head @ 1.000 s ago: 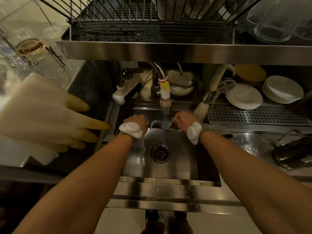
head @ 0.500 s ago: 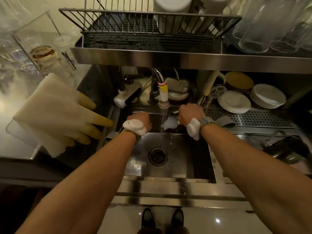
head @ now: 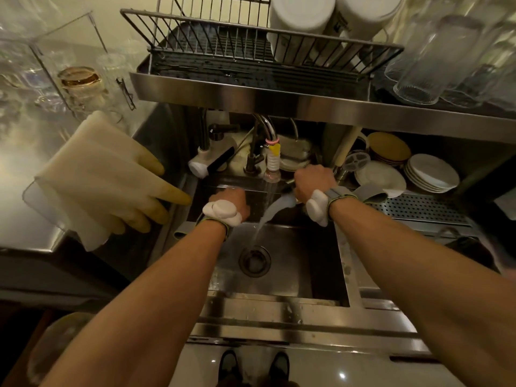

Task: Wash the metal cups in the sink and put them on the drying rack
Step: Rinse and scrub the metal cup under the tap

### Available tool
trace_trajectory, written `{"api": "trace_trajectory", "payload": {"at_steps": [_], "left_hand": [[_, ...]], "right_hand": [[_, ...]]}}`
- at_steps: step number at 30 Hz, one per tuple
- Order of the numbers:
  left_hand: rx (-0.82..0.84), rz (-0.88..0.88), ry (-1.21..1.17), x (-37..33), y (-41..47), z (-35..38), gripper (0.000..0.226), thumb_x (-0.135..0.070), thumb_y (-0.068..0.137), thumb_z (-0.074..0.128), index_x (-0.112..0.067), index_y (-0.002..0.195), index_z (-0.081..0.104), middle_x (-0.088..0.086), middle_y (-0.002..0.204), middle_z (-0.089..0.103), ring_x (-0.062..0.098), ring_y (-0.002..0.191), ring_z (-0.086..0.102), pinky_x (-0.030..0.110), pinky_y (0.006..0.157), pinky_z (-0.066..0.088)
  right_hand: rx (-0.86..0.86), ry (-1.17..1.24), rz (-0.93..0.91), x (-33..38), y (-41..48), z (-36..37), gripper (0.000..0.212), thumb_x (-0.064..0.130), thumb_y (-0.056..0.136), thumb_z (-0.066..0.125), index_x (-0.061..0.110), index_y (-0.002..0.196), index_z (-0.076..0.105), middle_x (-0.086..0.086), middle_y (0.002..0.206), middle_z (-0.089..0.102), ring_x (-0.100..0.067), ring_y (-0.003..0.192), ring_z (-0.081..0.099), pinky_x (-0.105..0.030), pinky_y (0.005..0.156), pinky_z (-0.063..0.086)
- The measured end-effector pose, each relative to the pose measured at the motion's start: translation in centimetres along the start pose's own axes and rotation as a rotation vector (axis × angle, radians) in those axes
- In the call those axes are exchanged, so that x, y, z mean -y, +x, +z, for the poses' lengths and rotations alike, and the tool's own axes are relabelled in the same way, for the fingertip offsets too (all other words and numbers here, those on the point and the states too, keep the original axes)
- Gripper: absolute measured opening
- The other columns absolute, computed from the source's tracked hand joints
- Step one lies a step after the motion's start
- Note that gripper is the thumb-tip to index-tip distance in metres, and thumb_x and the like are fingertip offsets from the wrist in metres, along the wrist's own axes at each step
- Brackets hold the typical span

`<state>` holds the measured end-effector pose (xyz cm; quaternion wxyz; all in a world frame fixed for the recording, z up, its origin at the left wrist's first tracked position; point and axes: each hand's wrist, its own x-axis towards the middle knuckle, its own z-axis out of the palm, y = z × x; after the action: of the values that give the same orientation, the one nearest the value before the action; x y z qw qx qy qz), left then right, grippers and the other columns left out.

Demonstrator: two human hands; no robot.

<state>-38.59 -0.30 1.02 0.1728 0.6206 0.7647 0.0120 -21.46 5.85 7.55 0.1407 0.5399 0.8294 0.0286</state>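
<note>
2 hands are over the sink (head: 321, 263), either side of the running tap (head: 272, 160). The right hand (head: 314, 181) has its fingers curled around something metallic under the stream, likely a metal cup (head: 287, 198), though it is blurred by the water. The left hand (head: 231, 198) is turned away; its fingers cannot be made out. Water falls toward the drain (head: 254, 260). The drying rack (head: 223, 43) sits on the shelf above.

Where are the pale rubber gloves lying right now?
In the head view, the pale rubber gloves lie on the steel counter left of the sink, fingertips overhanging its edge near the left hand.
</note>
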Motion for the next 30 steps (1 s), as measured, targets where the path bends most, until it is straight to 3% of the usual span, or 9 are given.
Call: {"api": "trace_trajectory", "payload": {"at_steps": [4,7,11,16,19,21,25,28,30], "left_hand": [[0.086,0.029,-0.09,-0.3,0.1,0.5,0.038,-0.04,0.09,0.054,-0.016,0.118,0.064,0.014,0.122,0.061,0.036,0.107,0.061,0.038,0.084,0.049],[0.203,0.051,-0.298,-1.2,0.6,1.5,0.037,-0.037,0.094,0.05,-0.008,0.101,0.072,0.015,0.106,0.069,0.033,0.099,0.065,0.037,0.083,0.05],[0.224,-0.142,-0.763,-3.2,1.6,3.5,0.049,-0.037,0.099,0.043,0.003,0.102,0.07,0.023,0.107,0.069,0.035,0.104,0.065,0.04,0.094,0.051],[0.105,-0.463,-0.956,-5.5,3.3,4.3,0.053,-0.04,0.096,0.048,0.005,0.123,0.058,0.022,0.125,0.061,0.035,0.116,0.058,0.038,0.094,0.047],[0.125,-0.516,-1.053,-5.6,3.6,4.5,0.037,-0.024,0.094,0.054,0.004,0.117,0.062,0.02,0.121,0.064,0.033,0.11,0.063,0.041,0.093,0.052],[0.157,-0.507,-1.11,-5.7,3.7,4.8,0.033,-0.018,0.094,0.053,0.005,0.117,0.062,0.022,0.12,0.065,0.031,0.107,0.064,0.04,0.081,0.055],[0.145,-0.46,-1.034,-5.1,2.8,5.6,0.022,-0.013,0.094,0.053,0.0,0.105,0.067,0.009,0.071,0.061,0.016,0.059,0.052,0.023,0.048,0.042],[0.042,-0.336,-0.975,-2.7,2.1,7.0,0.03,-0.015,0.096,0.052,-0.007,0.071,0.068,0.0,0.059,0.059,0.012,0.055,0.048,0.023,0.052,0.038],[0.019,-0.263,-0.966,-2.0,2.1,7.1,0.035,-0.016,0.097,0.051,-0.017,0.064,0.064,-0.003,0.057,0.06,0.012,0.056,0.05,0.026,0.059,0.038]], "right_hand": [[0.102,0.243,0.125,-0.2,0.5,2.1,0.028,0.028,0.093,0.054,0.006,0.108,0.062,-0.015,0.112,0.063,-0.033,0.102,0.061,-0.035,0.074,0.043],[0.144,0.539,0.217,0.3,1.2,5.2,0.033,0.029,0.097,0.046,0.003,0.107,0.064,-0.018,0.112,0.064,-0.036,0.104,0.06,-0.035,0.075,0.043],[0.182,0.959,0.275,2.5,1.6,7.9,0.037,0.022,0.097,0.043,-0.005,0.11,0.064,-0.025,0.114,0.064,-0.04,0.111,0.058,-0.041,0.09,0.046],[0.202,1.205,0.204,3.9,1.9,9.3,0.022,0.011,0.091,0.052,-0.001,0.089,0.07,-0.017,0.089,0.063,-0.033,0.09,0.062,-0.037,0.075,0.046],[0.133,1.235,0.149,3.2,1.7,9.8,0.017,0.004,0.085,0.057,-0.004,0.089,0.072,-0.02,0.087,0.069,-0.025,0.08,0.062,-0.037,0.076,0.052],[0.178,1.229,0.08,2.1,1.6,10.3,0.013,0.008,0.083,0.066,0.001,0.089,0.074,-0.018,0.093,0.073,-0.024,0.085,0.067,-0.038,0.085,0.055],[0.254,1.152,0.056,-0.7,1.6,11.3,0.024,0.027,0.08,0.073,0.006,0.091,0.076,-0.01,0.096,0.074,-0.022,0.093,0.068,-0.035,0.087,0.054],[0.286,1.137,0.057,-2.1,1.2,12.4,0.028,0.033,0.083,0.07,0.008,0.094,0.075,-0.006,0.099,0.072,-0.02,0.094,0.066,-0.037,0.09,0.053],[0.298,1.107,0.05,-2.7,0.8,13.1,0.027,0.033,0.086,0.067,0.01,0.095,0.074,-0.007,0.101,0.072,-0.022,0.095,0.066,-0.038,0.091,0.053]]}}
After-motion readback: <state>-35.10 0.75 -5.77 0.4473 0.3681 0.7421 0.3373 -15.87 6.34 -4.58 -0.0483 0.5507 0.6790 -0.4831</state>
